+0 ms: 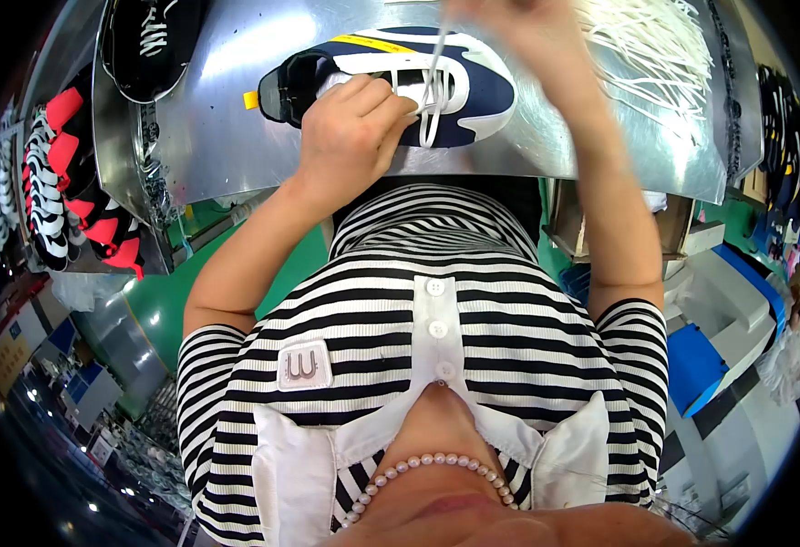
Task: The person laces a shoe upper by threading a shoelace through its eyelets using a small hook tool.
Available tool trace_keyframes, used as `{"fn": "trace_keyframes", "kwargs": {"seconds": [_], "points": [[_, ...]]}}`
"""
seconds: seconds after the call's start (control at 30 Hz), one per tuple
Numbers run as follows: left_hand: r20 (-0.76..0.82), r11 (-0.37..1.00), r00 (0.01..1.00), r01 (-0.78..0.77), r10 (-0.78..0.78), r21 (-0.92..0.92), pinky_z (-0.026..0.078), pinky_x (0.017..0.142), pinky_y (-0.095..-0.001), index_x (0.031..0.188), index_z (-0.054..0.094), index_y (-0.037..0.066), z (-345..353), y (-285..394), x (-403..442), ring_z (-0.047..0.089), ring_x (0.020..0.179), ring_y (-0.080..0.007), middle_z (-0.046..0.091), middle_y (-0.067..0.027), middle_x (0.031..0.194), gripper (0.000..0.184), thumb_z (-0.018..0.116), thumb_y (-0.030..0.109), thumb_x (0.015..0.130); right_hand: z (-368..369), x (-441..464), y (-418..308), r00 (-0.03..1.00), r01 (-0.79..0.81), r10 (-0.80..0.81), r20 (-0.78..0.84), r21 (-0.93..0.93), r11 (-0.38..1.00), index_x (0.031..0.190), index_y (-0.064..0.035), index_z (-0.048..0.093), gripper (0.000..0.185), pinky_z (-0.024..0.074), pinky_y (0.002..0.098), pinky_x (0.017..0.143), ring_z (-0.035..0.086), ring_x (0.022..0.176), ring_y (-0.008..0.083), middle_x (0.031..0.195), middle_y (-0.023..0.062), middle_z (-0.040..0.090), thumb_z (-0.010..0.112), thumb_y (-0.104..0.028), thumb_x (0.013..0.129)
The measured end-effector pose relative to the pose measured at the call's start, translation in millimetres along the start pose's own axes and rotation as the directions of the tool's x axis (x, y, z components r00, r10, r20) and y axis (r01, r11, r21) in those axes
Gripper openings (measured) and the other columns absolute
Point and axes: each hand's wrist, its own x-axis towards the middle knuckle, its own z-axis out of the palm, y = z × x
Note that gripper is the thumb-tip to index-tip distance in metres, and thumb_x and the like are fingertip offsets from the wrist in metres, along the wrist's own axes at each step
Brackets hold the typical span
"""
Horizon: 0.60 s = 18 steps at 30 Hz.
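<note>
A navy sneaker point(488, 88) with white overlays and a yellow stripe lies on its sole on the metal table, toe to the right. My left hand point(352, 128) is closed over its throat, thumb and fingertips pressed together beside the eyelets; exactly what they pinch is partly hidden. A white shoelace point(429, 123) loops out of the front eyelets and runs up to my right hand point(532, 36). That hand is raised above the toe, smeared by motion and cut by the top edge, with its fingers closed on the lace.
A pile of loose white laces point(660, 59) lies at the right of the metal table point(227, 150). At the upper left stands a black shoe point(152, 46). Black, white and red shoe parts point(62, 182) are stacked further left. A blue and grey bin point(705, 365) stands at lower right.
</note>
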Motion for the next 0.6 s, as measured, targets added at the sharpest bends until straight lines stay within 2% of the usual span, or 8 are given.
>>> {"fn": "trace_keyframes", "kwargs": {"seconds": [0.13,0.23,0.3,0.33,0.43,0.5,0.53,0.6], "points": [[0.058,0.999,0.998,0.033,-0.034,0.024,0.045,0.06,-0.0341,0.088,0.068,0.008,-5,4,-2,0.058,0.068,-0.0214,0.056,-0.0031,0.072,0.015,0.076,0.012,0.075,-40,2,-108,0.827,0.534,-0.511,-0.234,0.047,0.844,0.1,-0.0038,0.072,0.015,0.0447,0.0157,0.06,0.06,0.071,0.0038,0.083,0.0011,0.07,0.071,-0.002,0.085],[0.073,0.996,0.995,0.073,-0.069,-0.058,0.048,0.063,-0.0348,0.105,0.065,0.007,-3,-2,1,0.062,0.072,-0.0247,0.063,-0.0046,0.078,0.029,0.075,0.015,0.079,-42,2,-58,0.973,0.122,-0.143,-0.18,-0.123,0.985,0.096,-0.0046,0.073,0.012,0.0418,0.0158,0.057,0.057,0.068,0.0031,0.081,-0.0007,0.069,0.072,-0.004,0.084],[0.064,0.988,0.993,0.111,-0.104,-0.112,0.05,0.065,-0.0355,0.118,0.061,0.007,-3,-2,2,0.064,0.074,-0.0274,0.067,-0.006,0.083,0.04,0.074,0.016,0.082,-9,-25,-8,0.998,0.019,-0.019,0.055,-0.012,1.0,0.098,-0.0055,0.073,0.016,0.0516,0.0261,0.074,0.064,0.08,0.0089,0.085,0.0022,0.071,0.073,-0.014,0.085],[0.131,0.929,0.954,0.295,-0.271,-0.222,0.051,0.067,-0.0373,0.129,0.051,0.006,-10,1,4,0.066,0.077,-0.0301,0.069,-0.0091,0.089,0.05,0.072,0.018,0.085,1,-33,11,0.991,-0.059,0.053,0.126,0.049,0.997,0.099,-0.0046,0.072,0.013,0.0484,0.0225,0.074,0.063,0.084,0.0063,0.093,-0.0018,0.071,0.073,-0.013,0.088],[0.24,0.797,0.857,0.513,-0.455,-0.32,0.053,0.069,-0.0407,0.144,0.031,0.005,-17,-3,5,0.068,0.08,-0.0362,0.07,-0.0184,0.095,0.063,0.064,0.026,0.095,19,-38,26,0.977,-0.145,0.15,0.151,-0.048,0.988,0.094,-0.0029,0.072,0.011,0.0473,0.0227,0.067,0.058,0.072,0.0053,0.078,-0.0007,0.067,0.072,-0.01,0.085],[0.316,0.657,0.719,0.694,-0.619,-0.293,0.051,0.083,-0.0321,0.148,0.029,0.006,-17,-6,11,0.068,0.095,-0.0226,0.068,-0.017,0.106,0.06,0.058,0.026,0.1,26,-33,31,0.981,-0.131,0.136,0.138,-0.046,0.99,0.094,-0.0037,0.071,0.012,0.0464,0.0237,0.064,0.056,0.069,0.0061,0.076,0.0002,0.066,0.072,-0.012,0.085],[0.19,0.708,0.795,0.602,-0.576,-0.37,0.052,0.073,-0.0411,0.14,0.04,0.003,-8,-9,10,0.067,0.083,-0.0368,0.068,-0.0225,0.091,0.057,0.06,0.034,0.097,28,-30,32,0.983,-0.129,0.134,0.126,-0.054,0.99,0.094,-0.0044,0.071,0.013,0.0454,0.0246,0.062,0.055,0.067,0.0069,0.074,0.001,0.066,0.073,-0.014,0.084],[0.151,0.731,0.791,0.607,-0.593,-0.312,0.051,0.073,-0.0413,0.137,0.045,0.004,0,-10,9,0.067,0.083,-0.0359,0.068,-0.0212,0.09,0.055,0.061,0.036,0.096,31,-25,27,0.977,-0.15,0.173,0.126,-0.178,0.973,0.094,-0.0052,0.071,0.014,0.0457,0.0254,0.062,0.055,0.065,0.0086,0.073,0.0025,0.065,0.072,-0.016,0.084]]}}
